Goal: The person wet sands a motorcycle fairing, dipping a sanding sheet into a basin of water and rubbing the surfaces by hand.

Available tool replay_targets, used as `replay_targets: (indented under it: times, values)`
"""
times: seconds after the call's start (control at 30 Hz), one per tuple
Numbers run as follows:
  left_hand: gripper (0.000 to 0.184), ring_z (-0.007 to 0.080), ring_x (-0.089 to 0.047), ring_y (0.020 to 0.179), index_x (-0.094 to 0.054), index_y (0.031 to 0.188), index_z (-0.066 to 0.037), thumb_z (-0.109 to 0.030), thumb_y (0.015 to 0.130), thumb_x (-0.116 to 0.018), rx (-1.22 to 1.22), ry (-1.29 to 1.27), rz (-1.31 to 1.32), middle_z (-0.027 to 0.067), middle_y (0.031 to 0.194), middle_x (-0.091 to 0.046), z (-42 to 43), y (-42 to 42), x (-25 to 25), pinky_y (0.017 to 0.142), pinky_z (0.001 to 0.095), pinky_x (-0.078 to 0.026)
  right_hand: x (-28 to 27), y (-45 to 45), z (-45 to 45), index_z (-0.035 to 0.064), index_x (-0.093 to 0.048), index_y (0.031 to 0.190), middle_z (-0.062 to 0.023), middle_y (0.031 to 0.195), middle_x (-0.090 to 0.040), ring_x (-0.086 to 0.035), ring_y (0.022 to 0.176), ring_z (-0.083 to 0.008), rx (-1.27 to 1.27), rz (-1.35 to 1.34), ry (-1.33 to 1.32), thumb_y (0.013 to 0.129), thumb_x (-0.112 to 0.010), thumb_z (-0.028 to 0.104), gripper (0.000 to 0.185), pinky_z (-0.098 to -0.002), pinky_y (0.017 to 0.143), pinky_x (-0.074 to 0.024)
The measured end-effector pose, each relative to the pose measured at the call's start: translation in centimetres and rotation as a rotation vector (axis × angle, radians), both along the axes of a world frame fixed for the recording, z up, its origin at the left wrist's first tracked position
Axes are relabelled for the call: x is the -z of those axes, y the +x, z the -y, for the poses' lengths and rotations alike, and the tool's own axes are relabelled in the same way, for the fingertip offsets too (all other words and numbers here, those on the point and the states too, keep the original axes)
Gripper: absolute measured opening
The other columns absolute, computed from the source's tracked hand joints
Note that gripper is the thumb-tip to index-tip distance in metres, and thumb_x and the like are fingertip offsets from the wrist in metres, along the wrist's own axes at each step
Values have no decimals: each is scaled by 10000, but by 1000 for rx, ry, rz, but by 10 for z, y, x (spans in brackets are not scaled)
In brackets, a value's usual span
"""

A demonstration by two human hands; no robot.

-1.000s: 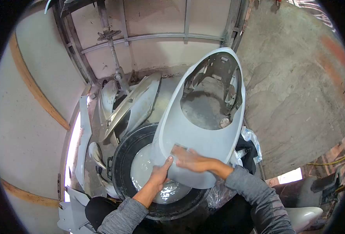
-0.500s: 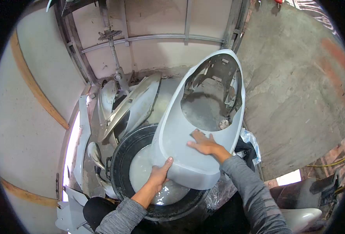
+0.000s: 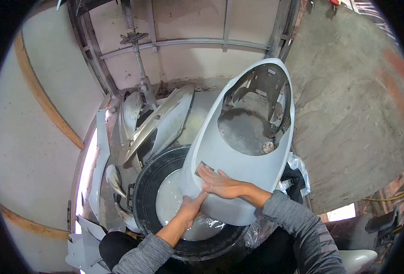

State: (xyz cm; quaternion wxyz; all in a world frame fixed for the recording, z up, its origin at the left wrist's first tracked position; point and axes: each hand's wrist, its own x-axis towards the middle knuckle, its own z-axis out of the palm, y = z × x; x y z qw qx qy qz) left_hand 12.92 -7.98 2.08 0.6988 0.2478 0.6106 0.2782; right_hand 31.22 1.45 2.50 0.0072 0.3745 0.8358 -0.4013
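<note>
A large light-grey scooter body panel (image 3: 238, 171) with a wide oval opening is tilted over a black tub (image 3: 140, 194) of cloudy water (image 3: 167, 194). My left hand (image 3: 190, 210) grips the panel's near left edge, thumb on top and fingers beneath, partly hidden. My right hand (image 3: 222, 185) lies flattened on the panel's left side, pressing a small dark-grey piece of sandpaper (image 3: 205, 167) under its fingertips. The two hands nearly meet at the thumb.
Several grey and silver body panels (image 3: 172, 121) lean behind the tub, near a metal post (image 3: 138, 64). More grey pieces (image 3: 85, 235) lie at lower left. Clear plastic (image 3: 259, 230) sits right of the tub. A concrete slab (image 3: 348, 123) is at the right.
My right hand has slid left across the panel with the sandpaper, from below the opening to the left edge. My left hand keeps its grip. The view has shifted slightly.
</note>
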Motion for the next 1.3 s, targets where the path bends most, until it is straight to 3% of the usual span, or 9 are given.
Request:
replay_targets:
  times: [0.07, 0.23, 0.37, 0.5, 0.67, 0.8, 1.03, 1.17, 1.3]
  values:
    - [1185, 424, -455, 1338, -98, 1499, 142, -574, 834, -769, 24, 26, 53, 305, 1474, -382, -2, -3, 11, 1042, 554, -434, 12, 20, -11, 29, -134, 1599, -190, 1685, -36, -23, 1561, -333, -72, -6, 4, 1010, -299, 637, 863, -609, 1210, -63]
    - [1168, 439, -428, 1363, -109, 1487, 140, -557, 832, -779, -15, 10, 18, 319, 1492, -350, -1, 0, 4, 1072, 588, -404, 51, 13, -47, 21, -170, 1589, -214, 1678, -45, -25, 1563, -324, 355, 177, 71, 992, -333, 656, 887, -601, 1209, -67]
    - [1204, 457, -393, 1385, -67, 1492, 141, -549, 823, -791, -15, -16, 22, 334, 1499, -326, -3, 0, 12, 1068, 611, -402, 1, -8, -8, 42, -54, 1610, -184, 1688, 7, 11, 1564, -319, -4, 18, 78, 1006, -342, 615, 880, -566, 1222, -53]
    - [1152, 473, -290, 1439, -65, 1480, 172, -583, 887, -702, 29, 25, 12, 353, 1528, -243, 1, 3, -9, 1125, 600, -352, 36, 28, -59, 10, -26, 1603, -184, 1686, 36, 9, 1563, -321, 462, 316, 53, 981, -280, 710, 970, -579, 1220, -46]
    - [1213, 457, -417, 1366, -82, 1483, 157, -554, 812, -799, -10, 14, 15, 334, 1477, -351, -1, 0, 4, 1041, 601, -425, 7, -11, -11, -21, -56, 1592, -187, 1686, 18, -6, 1562, -322, 77, 5, 46, 973, -323, 697, 984, -576, 1223, -61]
    - [1222, 452, -429, 1355, -80, 1476, 166, -563, 809, -798, -4, 36, 37, 330, 1459, -377, -2, 1, 6, 1040, 590, -430, 45, 35, -63, -19, -103, 1589, -192, 1685, -11, -21, 1561, -328, 509, 255, 56, 971, -373, 681, 972, -586, 1217, -79]
    - [1169, 414, -454, 1342, -75, 1480, 161, -556, 856, -756, 18, 25, 12, 315, 1467, -376, 2, 1, 1, 1046, 545, -436, 17, -4, -22, 18, -106, 1600, -193, 1683, -37, -18, 1560, -341, 183, 73, 79, 959, -373, 699, 973, -589, 1216, -79]
    - [1228, 420, -439, 1344, -88, 1475, 168, -612, 815, -769, 0, 32, -14, 305, 1459, -383, 0, 2, 13, 1025, 530, -446, 49, 15, -57, 25, -105, 1603, -194, 1682, -48, -28, 1557, -357, 559, 243, 87, 952, -381, 705, 981, -580, 1219, -87]
    - [1218, 416, -472, 1304, -104, 1469, 170, -630, 819, -753, 18, 8, -39, 303, 1463, -380, 2, 2, 13, 966, 501, -482, 17, -27, -11, 33, -110, 1606, -186, 1685, -38, -28, 1559, -346, 152, -108, 146, 966, -358, 695, 953, -566, 1226, -84]
